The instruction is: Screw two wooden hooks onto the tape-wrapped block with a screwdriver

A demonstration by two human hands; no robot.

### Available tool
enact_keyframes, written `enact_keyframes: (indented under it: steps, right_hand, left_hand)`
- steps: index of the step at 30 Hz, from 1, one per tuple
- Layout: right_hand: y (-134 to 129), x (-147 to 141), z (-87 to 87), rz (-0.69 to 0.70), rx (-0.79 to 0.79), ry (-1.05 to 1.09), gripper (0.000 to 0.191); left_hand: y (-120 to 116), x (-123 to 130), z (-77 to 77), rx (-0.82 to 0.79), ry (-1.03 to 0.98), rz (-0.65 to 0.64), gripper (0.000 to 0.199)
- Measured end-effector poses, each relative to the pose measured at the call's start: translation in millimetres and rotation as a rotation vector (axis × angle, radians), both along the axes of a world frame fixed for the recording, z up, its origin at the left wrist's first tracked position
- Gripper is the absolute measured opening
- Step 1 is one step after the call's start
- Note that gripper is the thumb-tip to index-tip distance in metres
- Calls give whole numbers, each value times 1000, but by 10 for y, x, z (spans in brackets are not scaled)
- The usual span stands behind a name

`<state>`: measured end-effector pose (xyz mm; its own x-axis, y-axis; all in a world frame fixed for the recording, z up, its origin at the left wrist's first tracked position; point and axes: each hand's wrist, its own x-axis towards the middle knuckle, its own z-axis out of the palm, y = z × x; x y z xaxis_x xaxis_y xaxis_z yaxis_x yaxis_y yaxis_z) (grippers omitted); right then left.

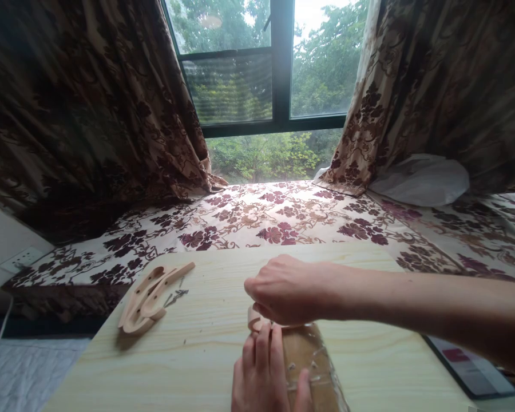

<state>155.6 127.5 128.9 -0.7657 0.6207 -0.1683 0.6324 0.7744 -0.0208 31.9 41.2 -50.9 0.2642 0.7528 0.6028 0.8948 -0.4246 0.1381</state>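
Observation:
My right hand [285, 289] is closed in a fist above a pale, curved wooden piece [253, 319]. Whatever it grips is hidden behind the fingers. Below it, my left hand [261, 366] presses its fingertips on the near side of that wooden piece and holds it steady, the thumb apart on a brown block [309, 355]. This block looks wrapped in clear tape and lies under the wooden piece, most of which my right hand and forearm cover. More curved wooden pieces with drilled holes [148, 300] lie together at the left, with several screws [177, 296] beside them.
The light wood-grain table [197, 366] has small dark bits on it. A tablet-like device [472, 369] lies at the right under my forearm. Behind the table are a flower-patterned cover [274, 212], curtains, a window, and a white plastic bag [420, 178].

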Motion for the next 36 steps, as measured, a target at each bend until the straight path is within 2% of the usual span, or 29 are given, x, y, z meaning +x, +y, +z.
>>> enact_keyframes:
  steps: [4,7,14,18,25,31,36]
  right_hand:
    - [-8,8,65,71,-3,-37,16]
    - [12,38,44,91,-33,-32,16]
    - [34,92,-84,-17,6,2,16]
    - [-5,68,-32,-65,21,-25,14]
    - [-29,-7,124,91,-66,-127,11]
    - [12,49,33,43,-65,-82,15]
    - [19,77,13,-27,-23,-55,14]
  left_hand:
    - [-6,2,-1,13,4,13,45]
    - [7,0,-28,21,1,6,45]
    - [15,10,-24,22,-1,2,44]
    - [-4,11,-4,15,10,13,43]
    - [31,-70,-26,88,124,-28,49]
    - [5,-33,0,-14,23,-17,45]
    - [-5,-11,-5,-24,24,-19,44]
